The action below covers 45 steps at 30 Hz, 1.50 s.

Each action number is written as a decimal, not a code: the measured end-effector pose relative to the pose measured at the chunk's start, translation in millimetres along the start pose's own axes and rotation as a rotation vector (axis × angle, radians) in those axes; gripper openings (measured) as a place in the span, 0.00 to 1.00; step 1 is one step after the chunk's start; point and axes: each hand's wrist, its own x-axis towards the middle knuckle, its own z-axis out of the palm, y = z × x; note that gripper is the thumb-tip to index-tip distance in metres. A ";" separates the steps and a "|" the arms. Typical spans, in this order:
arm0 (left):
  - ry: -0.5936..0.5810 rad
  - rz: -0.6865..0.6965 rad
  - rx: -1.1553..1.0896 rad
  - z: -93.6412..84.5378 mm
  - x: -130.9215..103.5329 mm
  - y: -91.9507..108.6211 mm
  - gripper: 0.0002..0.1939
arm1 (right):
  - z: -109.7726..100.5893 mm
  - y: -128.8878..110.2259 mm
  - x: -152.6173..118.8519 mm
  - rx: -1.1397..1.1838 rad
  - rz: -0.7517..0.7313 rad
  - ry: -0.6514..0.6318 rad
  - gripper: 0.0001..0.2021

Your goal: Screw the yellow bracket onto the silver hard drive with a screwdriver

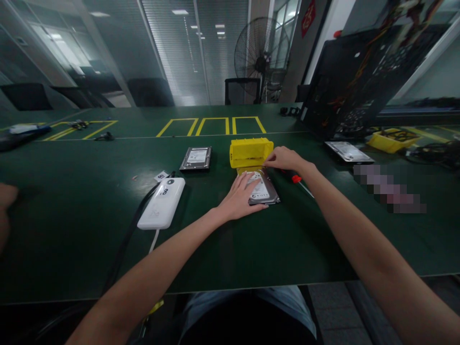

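A hard drive lies on the green table in front of a yellow plastic bin. Resting on the drive is my left hand, its fingers spread over the white label. My right hand is at the bin's lower right corner, by the drive's far edge, with thumb and fingers pinched together; what they hold, if anything, is too small to tell. A screwdriver with a red and black handle lies beside my right wrist. To the left, a second hard drive lies flat, label up.
A white power bank with cables lies at the left. At the right stand an open black computer case, another drive and a yellow tray of parts. A person's hand shows at the left edge.
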 end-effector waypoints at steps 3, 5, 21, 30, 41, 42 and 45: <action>0.008 0.001 0.006 0.4 0.0 0.5 0.43 | -0.6 -0.9 -0.3 -0.004 0.011 0.009 0.15; 0.013 0.003 0.010 0.6 0.1 0.8 0.43 | -1.0 -1.5 -0.3 -0.001 0.005 0.008 0.15; -0.016 -0.006 -0.003 -0.5 -0.7 -0.2 0.44 | -1.2 -0.3 1.3 0.027 -0.015 -0.052 0.15; -0.015 -0.008 -0.014 -0.5 -0.8 -0.6 0.43 | -2.9 1.0 1.5 0.039 -0.028 -0.068 0.14; 0.002 0.000 -0.002 0.8 -0.3 -0.5 0.43 | -0.9 -0.3 1.2 0.025 -0.033 -0.049 0.15; 0.002 0.000 -0.001 0.8 -0.3 -0.5 0.43 | -1.7 0.1 1.9 0.028 -0.039 -0.039 0.15; 0.003 0.003 0.002 0.8 -0.1 -0.7 0.43 | -9.9 6.4 0.2 0.051 -0.040 0.024 0.17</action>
